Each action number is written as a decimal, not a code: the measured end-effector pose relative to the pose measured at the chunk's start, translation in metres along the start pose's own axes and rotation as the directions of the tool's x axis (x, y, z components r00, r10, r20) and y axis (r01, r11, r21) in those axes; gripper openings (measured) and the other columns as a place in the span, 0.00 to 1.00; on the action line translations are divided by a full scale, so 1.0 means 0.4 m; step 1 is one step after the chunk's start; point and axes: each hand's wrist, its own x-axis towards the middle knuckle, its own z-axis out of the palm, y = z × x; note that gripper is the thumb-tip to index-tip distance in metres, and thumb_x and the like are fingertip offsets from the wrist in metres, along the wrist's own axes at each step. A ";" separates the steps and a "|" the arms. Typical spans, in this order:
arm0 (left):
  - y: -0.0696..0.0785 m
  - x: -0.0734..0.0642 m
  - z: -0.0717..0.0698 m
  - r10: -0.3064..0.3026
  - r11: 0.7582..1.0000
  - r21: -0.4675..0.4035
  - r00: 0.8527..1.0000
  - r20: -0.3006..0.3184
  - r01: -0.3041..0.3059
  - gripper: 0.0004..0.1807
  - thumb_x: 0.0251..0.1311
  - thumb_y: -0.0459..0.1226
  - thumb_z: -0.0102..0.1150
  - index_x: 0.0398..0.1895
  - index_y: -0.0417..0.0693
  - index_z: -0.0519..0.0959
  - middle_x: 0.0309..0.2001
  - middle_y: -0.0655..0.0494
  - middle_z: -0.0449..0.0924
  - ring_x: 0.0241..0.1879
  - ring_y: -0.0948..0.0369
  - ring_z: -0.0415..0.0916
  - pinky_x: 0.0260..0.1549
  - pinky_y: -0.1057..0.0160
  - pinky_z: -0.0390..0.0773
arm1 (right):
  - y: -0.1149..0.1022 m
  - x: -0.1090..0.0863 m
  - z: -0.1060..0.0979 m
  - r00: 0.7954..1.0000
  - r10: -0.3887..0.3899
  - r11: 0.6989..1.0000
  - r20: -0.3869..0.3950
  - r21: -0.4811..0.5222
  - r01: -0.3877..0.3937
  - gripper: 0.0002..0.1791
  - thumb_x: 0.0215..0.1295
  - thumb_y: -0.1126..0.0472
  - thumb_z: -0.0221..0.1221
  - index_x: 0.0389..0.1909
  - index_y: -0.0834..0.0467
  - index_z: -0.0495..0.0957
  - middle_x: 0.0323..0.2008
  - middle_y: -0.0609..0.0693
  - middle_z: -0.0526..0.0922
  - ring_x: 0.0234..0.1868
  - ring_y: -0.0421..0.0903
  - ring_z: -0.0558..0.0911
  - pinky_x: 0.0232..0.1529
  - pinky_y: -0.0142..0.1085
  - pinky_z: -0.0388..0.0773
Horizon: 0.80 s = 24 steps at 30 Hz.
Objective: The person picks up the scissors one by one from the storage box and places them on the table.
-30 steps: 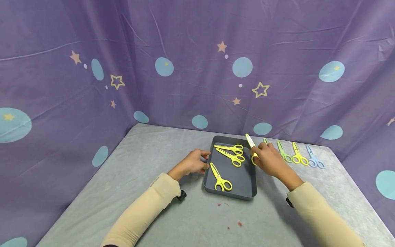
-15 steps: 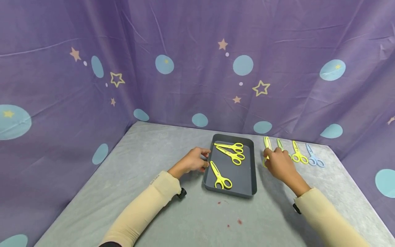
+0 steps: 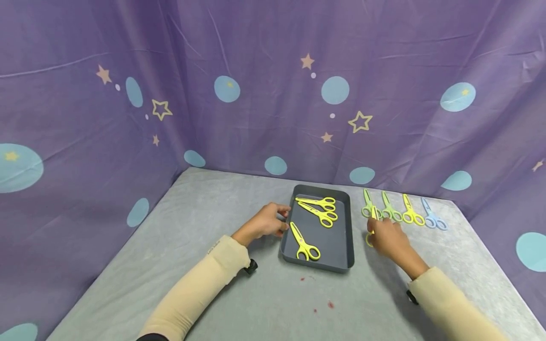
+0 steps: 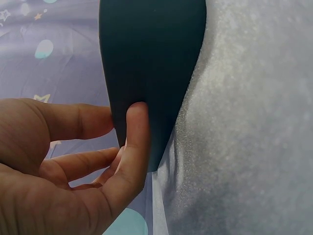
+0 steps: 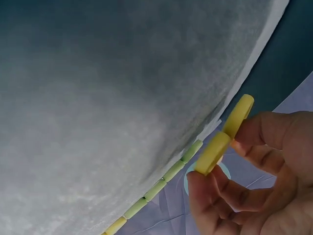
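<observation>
My right hand (image 3: 386, 237) pinches yellow scissors (image 3: 369, 239) to the right of the tray; in the right wrist view their yellow handle loops (image 5: 212, 152) sit between thumb and fingers. The fingers cover part of the scissors in the head view. At the left wall of the dark grey tray (image 3: 317, 268), my left hand (image 3: 266, 220) touches the outside and rim with loosely bent fingers, and the left wrist view shows fingertips against the tray wall (image 4: 151, 54). Inside the tray lie three yellow scissors: one near the front (image 3: 304, 244), two overlapping (image 3: 317, 213) toward the back.
Along the back right of the grey table (image 3: 239, 303) lies a row: green scissors (image 3: 368, 202), more green scissors (image 3: 389, 208), yellow scissors (image 3: 410, 210) and blue scissors (image 3: 432, 215). A purple curtain (image 3: 264, 57) hangs behind the table and at its sides.
My right hand has carried the yellow scissors rightward from the tray's right rim, then toward me, uncovering the green scissors behind. My left hand has stayed at the tray's left wall.
</observation>
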 end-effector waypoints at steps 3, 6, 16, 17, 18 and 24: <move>-0.002 -0.001 0.001 0.006 1.000 0.006 1.000 -0.004 -0.006 0.35 0.63 0.22 0.63 0.74 0.37 0.68 0.58 0.41 0.74 0.30 0.52 0.83 0.30 0.59 0.88 | -0.002 -0.005 0.001 0.997 0.033 0.999 0.063 0.000 -0.033 0.08 0.52 0.68 0.66 0.34 0.60 0.80 0.30 0.62 0.78 0.30 0.64 0.76 0.27 0.58 0.76; -0.001 0.000 0.001 0.005 1.000 0.004 1.000 -0.006 -0.005 0.35 0.63 0.22 0.63 0.74 0.37 0.68 0.58 0.41 0.74 0.32 0.51 0.84 0.30 0.58 0.88 | -0.004 -0.009 0.000 0.993 0.048 0.999 0.112 -0.003 -0.048 0.09 0.52 0.68 0.66 0.35 0.59 0.80 0.31 0.61 0.78 0.29 0.64 0.76 0.25 0.56 0.76; 0.001 0.000 -0.003 -0.005 1.000 0.005 1.000 -0.007 0.005 0.35 0.63 0.22 0.63 0.74 0.38 0.68 0.58 0.42 0.74 0.32 0.52 0.84 0.30 0.58 0.88 | -0.007 -0.012 -0.008 0.983 0.034 0.999 0.181 -0.002 -0.035 0.08 0.55 0.68 0.68 0.34 0.59 0.80 0.31 0.59 0.80 0.30 0.60 0.78 0.28 0.55 0.78; 0.001 0.000 -0.003 -0.005 1.000 0.006 1.000 -0.007 0.005 0.35 0.63 0.22 0.63 0.75 0.38 0.68 0.58 0.42 0.74 0.32 0.52 0.84 0.31 0.57 0.88 | -0.007 -0.012 -0.008 0.983 0.032 0.999 0.182 0.000 -0.033 0.08 0.55 0.68 0.68 0.34 0.59 0.80 0.32 0.59 0.80 0.30 0.60 0.79 0.29 0.55 0.78; 0.000 0.000 -0.002 -0.005 1.000 0.006 1.000 -0.006 0.005 0.35 0.64 0.22 0.63 0.75 0.38 0.68 0.58 0.42 0.74 0.32 0.52 0.84 0.31 0.57 0.88 | -0.006 -0.012 -0.007 0.983 0.030 1.000 0.182 0.002 -0.031 0.08 0.55 0.68 0.68 0.34 0.59 0.80 0.32 0.59 0.80 0.30 0.60 0.79 0.29 0.55 0.78; -0.001 0.000 -0.003 -0.001 1.000 0.007 1.000 0.002 0.001 0.35 0.64 0.23 0.63 0.75 0.39 0.67 0.58 0.42 0.74 0.31 0.51 0.84 0.32 0.56 0.89 | 0.001 -0.013 -0.005 0.987 -0.004 1.000 0.161 0.011 0.003 0.08 0.53 0.68 0.67 0.32 0.59 0.79 0.29 0.56 0.79 0.29 0.58 0.79 0.29 0.53 0.77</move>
